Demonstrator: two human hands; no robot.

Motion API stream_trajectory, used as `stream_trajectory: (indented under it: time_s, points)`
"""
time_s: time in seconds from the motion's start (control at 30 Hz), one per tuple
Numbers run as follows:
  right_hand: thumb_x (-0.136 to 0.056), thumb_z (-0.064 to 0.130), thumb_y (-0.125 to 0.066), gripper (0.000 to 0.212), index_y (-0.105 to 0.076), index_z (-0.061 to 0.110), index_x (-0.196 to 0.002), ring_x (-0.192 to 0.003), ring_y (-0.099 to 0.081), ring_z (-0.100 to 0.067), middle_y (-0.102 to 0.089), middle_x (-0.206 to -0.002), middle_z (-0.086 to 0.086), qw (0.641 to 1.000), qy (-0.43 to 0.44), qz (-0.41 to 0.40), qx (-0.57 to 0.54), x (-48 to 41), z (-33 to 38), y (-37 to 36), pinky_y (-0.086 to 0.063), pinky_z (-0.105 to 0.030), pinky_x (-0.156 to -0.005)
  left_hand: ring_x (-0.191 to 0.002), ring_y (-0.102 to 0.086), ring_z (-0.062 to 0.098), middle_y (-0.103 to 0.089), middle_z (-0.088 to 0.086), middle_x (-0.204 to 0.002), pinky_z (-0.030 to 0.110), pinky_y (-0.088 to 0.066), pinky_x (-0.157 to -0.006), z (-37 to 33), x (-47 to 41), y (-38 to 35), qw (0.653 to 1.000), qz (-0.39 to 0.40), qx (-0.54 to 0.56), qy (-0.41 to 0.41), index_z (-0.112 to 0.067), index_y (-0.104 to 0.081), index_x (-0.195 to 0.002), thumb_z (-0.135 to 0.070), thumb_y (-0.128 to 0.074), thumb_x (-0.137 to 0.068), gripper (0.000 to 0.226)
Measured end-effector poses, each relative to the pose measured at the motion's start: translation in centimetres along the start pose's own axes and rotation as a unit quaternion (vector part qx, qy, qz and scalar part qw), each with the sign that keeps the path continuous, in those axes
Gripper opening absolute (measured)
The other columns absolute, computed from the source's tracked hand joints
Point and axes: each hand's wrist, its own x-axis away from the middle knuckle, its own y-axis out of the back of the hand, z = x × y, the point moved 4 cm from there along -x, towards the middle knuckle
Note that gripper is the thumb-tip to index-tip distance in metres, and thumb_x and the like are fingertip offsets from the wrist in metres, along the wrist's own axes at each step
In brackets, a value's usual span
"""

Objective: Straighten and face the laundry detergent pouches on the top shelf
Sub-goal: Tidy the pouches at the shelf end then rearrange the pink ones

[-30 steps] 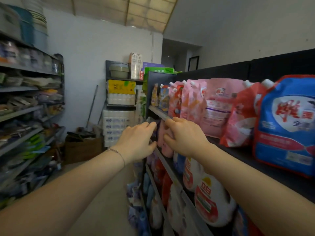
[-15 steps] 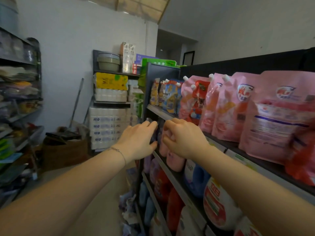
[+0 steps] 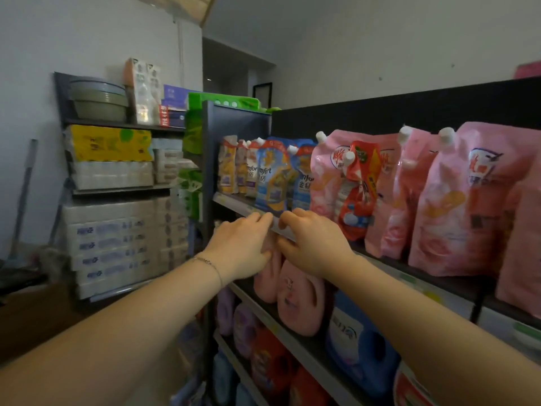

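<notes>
Right now both hands sit at the front edge of the dark metal top shelf (image 3: 380,260), close together; the left hand (image 3: 243,244) and the right hand (image 3: 310,244) have their fingers bent and a little open, and they seem to touch the pale strip on the shelf edge (image 3: 248,207), but I cannot tell if they are holding anything; the soft plastic laundry pouches stand in a row just above the hands; the blue and yellow shiny pouches with white caps (image 3: 270,174) lean and overlap each other; next to them a small red crinkled pouch (image 3: 358,186) slumps in front of a big pink pouch (image 3: 328,174), and more fat pink pouches with white spouts (image 3: 468,200) stand to the right; these bags are floppy and full of liquid, so I think a push low down could tip one forward off the shelf; the red one looks the wobbliest; pulling one bag may drag its neighbour too, since they press together; smooth pink plastic bottles (image 3: 298,297) sit on the shelf below, where a falling pouch would land
</notes>
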Motion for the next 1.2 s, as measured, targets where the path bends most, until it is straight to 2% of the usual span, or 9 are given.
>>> stream_trajectory:
  time_s: [0.27, 0.47, 0.57, 0.63, 0.7, 0.8, 0.93, 1.07, 1.2]
  points:
    - [-0.091, 0.032, -0.049, 0.023, -0.054, 0.015, -0.105, -0.085, -0.053, -0.024, -0.053, -0.093, -0.001, 0.997, -0.046, 0.006, 0.055, -4.4, -5.5, -4.8, -0.032, -0.031, -0.061, -0.103, -0.055, 0.022, -0.046, 0.002, -0.127, 0.032, -0.043, -0.068, 2.3, -8.3, -5.7, 0.998, -0.014, 0.019, -0.06, -0.019, -0.023, -0.146, -0.041, -0.048, -0.094, 0.061]
    - [-0.089, 0.031, -0.049, 0.021, -0.055, 0.014, -0.099, -0.09, -0.052, -0.027, -0.056, -0.097, -0.005, 0.991, -0.075, 0.015, 0.109, -7.8, -9.9, -7.0, -0.028, -0.032, -0.066, -0.084, -0.054, 0.019, -0.052, -0.001, -0.109, 0.034, -0.044, -0.061, 3.4, -15.4, -9.3, 0.993, 0.018, 0.083, -0.077, -0.023, -0.038, -0.119, -0.051, -0.054, -0.089, 0.044]
    - [-0.09, 0.032, -0.047, 0.022, -0.057, 0.014, -0.095, -0.09, -0.051, -0.025, -0.055, -0.095, -0.004, 0.986, -0.07, 0.013, 0.15, -8.7, -11.5, -7.5, -0.029, -0.032, -0.069, -0.096, -0.057, 0.024, -0.052, 0.001, -0.116, 0.039, -0.05, -0.067, 3.3, -18.9, -10.8, 0.984, 0.048, 0.158, -0.07, -0.019, -0.035, -0.125, -0.052, -0.06, -0.084, 0.058]
    - [-0.089, 0.031, -0.049, 0.021, -0.058, 0.014, -0.092, -0.088, -0.052, -0.026, -0.056, -0.094, -0.004, 0.983, -0.08, 0.014, 0.167, -8.7, -12.6, -7.8, -0.032, -0.032, -0.068, -0.106, -0.057, 0.027, -0.05, 0.007, -0.127, 0.039, -0.051, -0.072, 2.9, -20.6, -11.8, 0.969, 0.078, 0.225, -0.068, -0.017, -0.024, -0.143, -0.048, -0.065, -0.082, 0.08]
    - [-0.085, 0.029, -0.053, 0.019, -0.061, 0.012, -0.088, -0.085, -0.054, -0.028, -0.059, -0.091, -0.006, 0.978, -0.09, 0.01, 0.186, -8.5, -13.4, -8.0, -0.033, -0.032, -0.065, -0.103, -0.057, 0.024, -0.054, 0.005, -0.12, 0.039, -0.052, -0.076, 2.2, -21.9, -12.9, 0.947, 0.092, 0.298, -0.077, -0.014, -0.02, -0.144, -0.042, -0.071, -0.078, 0.087]
    - [-0.078, 0.026, -0.056, 0.018, -0.061, 0.009, -0.077, -0.077, -0.055, -0.03, -0.061, -0.084, -0.009, 0.973, -0.103, 0.011, 0.206, -8.2, -14.1, -8.2, -0.035, -0.03, -0.058, -0.093, -0.059, 0.019, -0.056, -0.003, -0.101, 0.035, -0.053, -0.077, 1.1, -23.6, -14.7, 0.901, 0.095, 0.415, -0.083, -0.015, -0.033, -0.126, -0.029, -0.077, -0.071, 0.071]
    - [-0.078, 0.027, -0.049, 0.021, -0.058, 0.009, -0.071, -0.07, -0.05, -0.026, -0.055, -0.075, -0.007, 0.971, -0.111, -0.027, 0.209, -7.5, -13.9, -8.2, -0.037, -0.03, -0.051, -0.089, -0.056, 0.01, -0.056, 0.002, -0.105, 0.021, -0.045, -0.07, 0.2, -25.0, -15.9, 0.842, 0.078, 0.528, -0.077, -0.011, -0.037, -0.116, -0.019, -0.072, -0.077, 0.053]
    - [-0.081, 0.021, -0.054, 0.018, -0.053, 0.01, -0.067, -0.066, -0.048, -0.023, -0.051, -0.069, -0.005, 0.963, -0.128, -0.08, 0.226, -6.5, -13.3, -8.3, -0.036, -0.03, -0.045, -0.095, -0.059, 0.008, -0.061, -0.008, -0.105, 0.024, -0.049, -0.074, 0.3, -24.8, -17.1, 0.797, 0.037, 0.599, -0.065, -0.019, -0.043, -0.119, -0.043, -0.078, -0.055, 0.076]
    - [-0.081, 0.024, -0.054, 0.021, -0.053, 0.013, -0.064, -0.058, -0.051, -0.02, -0.053, -0.064, -0.001, 0.939, -0.184, -0.143, 0.254, -5.6, -12.1, -8.4, -0.035, -0.026, -0.041, -0.105, -0.061, 0.019, -0.059, -0.003, -0.117, 0.044, -0.051, -0.087, 0.4, -24.4, -18.4, 0.825, -0.007, 0.562, -0.055, -0.029, -0.043, -0.12, -0.072, -0.068, -0.054, 0.083]
